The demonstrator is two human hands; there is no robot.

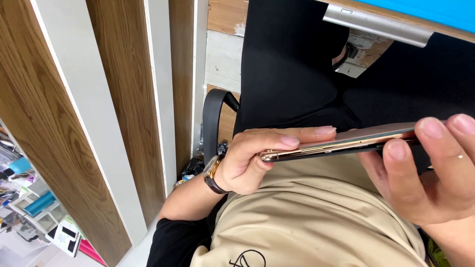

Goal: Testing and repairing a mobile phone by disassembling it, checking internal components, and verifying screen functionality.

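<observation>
I hold a slim phone (341, 144) with a gold metal rim edge-on between both hands, just above my beige shirt (307, 217). My left hand (247, 160), with a gold watch on a dark strap at the wrist, grips the phone's left end: fingers lie along the top and the thumb is tucked under the corner. My right hand (430, 168) pinches the right end, with fingertips on the top edge and the thumb against the side. The phone's screen and back are not visible from this angle.
A wall of wood panels and white strips (123, 99) fills the left. A black chair arm (213, 116) curves beside my left wrist. Black-clad legs (292, 64) lie beyond. A blue-topped surface with a metal handle (376, 24) sits top right. Small boxes (34, 207) crowd bottom left.
</observation>
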